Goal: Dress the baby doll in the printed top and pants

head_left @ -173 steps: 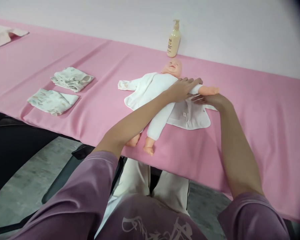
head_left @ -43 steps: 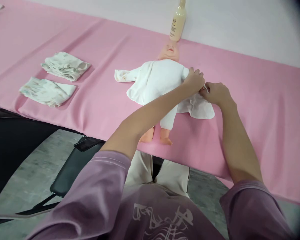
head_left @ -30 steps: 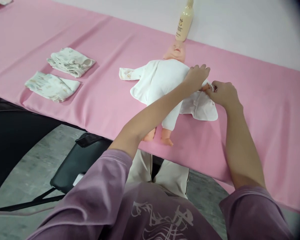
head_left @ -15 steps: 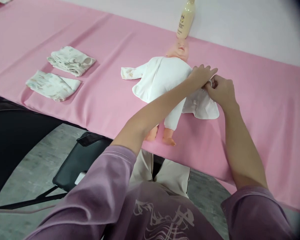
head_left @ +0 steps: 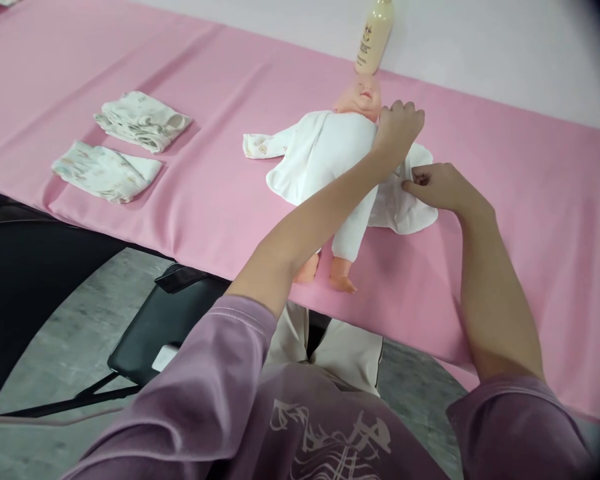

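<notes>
- Table (head_left: 210, 220): covered in pink cloth, creased in long folds, with a pale wall (head_left: 480, 60) along its far side.
- Seat (head_left: 165, 327): black, below the table's near edge, partly behind the person's purple sleeve (head_left: 200, 393).
- Doll (head_left: 330, 147): on its back on the table, dressed in white, head toward the wall and bare feet close to the near edge.
- Jacket (head_left: 400, 207): white, spread open under the doll; one sleeve (its cuff has a small print) points out toward the folded cloths, and the other side lies below the hands.
- Cloths (head_left: 143, 122) (head_left: 105, 171): two, pale and patterned, folded and lying near each other, well apart from the doll.
- Bottle (head_left: 374, 40): cream, upright just beyond the doll's head, its top cut off by the frame.
- Left hand (head_left: 400, 130): fingers curled, at the doll's shoulder and over its arm (whether it grips anything, I cannot tell).
- Right hand (head_left: 433, 185): fingers bent and narrow, thumb at the jacket; a firm hold cannot be made out.
- White thing (head_left: 165, 358): small, on the seat beside the sleeve.
</notes>
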Demonstrator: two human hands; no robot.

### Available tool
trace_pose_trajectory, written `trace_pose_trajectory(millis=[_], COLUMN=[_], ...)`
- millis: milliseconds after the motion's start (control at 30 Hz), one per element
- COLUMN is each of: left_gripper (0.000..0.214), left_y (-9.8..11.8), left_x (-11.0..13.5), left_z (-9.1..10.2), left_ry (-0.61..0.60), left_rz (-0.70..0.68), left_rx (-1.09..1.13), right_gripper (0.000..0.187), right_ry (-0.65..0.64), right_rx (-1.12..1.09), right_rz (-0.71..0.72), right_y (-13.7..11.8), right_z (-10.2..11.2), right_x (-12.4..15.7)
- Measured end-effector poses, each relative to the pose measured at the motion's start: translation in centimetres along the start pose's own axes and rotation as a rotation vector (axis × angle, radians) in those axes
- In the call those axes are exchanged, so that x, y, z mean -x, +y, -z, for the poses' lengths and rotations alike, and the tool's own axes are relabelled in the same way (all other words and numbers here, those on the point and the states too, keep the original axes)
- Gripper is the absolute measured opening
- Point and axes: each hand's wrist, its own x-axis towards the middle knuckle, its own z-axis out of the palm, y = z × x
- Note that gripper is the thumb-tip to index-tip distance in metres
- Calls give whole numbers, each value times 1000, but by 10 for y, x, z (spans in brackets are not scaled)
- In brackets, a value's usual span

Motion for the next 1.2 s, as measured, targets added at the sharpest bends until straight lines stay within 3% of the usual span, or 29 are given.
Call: trace_pose_trajectory(millis=[133,267,367,500,567,633,700,833,967,1200], left_gripper=[60,52,55,37,36,49,70,97,100,88], left_y=[-7,-41,-91,-181,-228,-268,-294,-304,-287,-287], left_x=[14,40,71,121,146,169,190,218,226,235], left_z=[12,26,42,67,77,83,86,84,83,80], left_ry=[34,36,76,236,276,264,213,107,66,165], left_rz=[53,-11,-111,-128,-128,-69,-40,-27,87,112], left_rx=[-41,0,127,264,280,275,240,153,94,88], right_gripper=[52,58,57,52,41,26,18,44,67,53], right_ry=[-9,-16,93,420,544,586,578,528,481,519], right_rx=[-16,19,10,-26,-43,-33,11,60,24,0], right_rz=[-17,-64,-44,38,69,104,163,286,212,202], right_y=[-4,-6,-10,-11,-4,7,22,54,78,84], right_z=[7,15,25,29,20,3,-18,-62,-89,-93], right_x=[7,16,21,23,27,36,50,72,74,72])
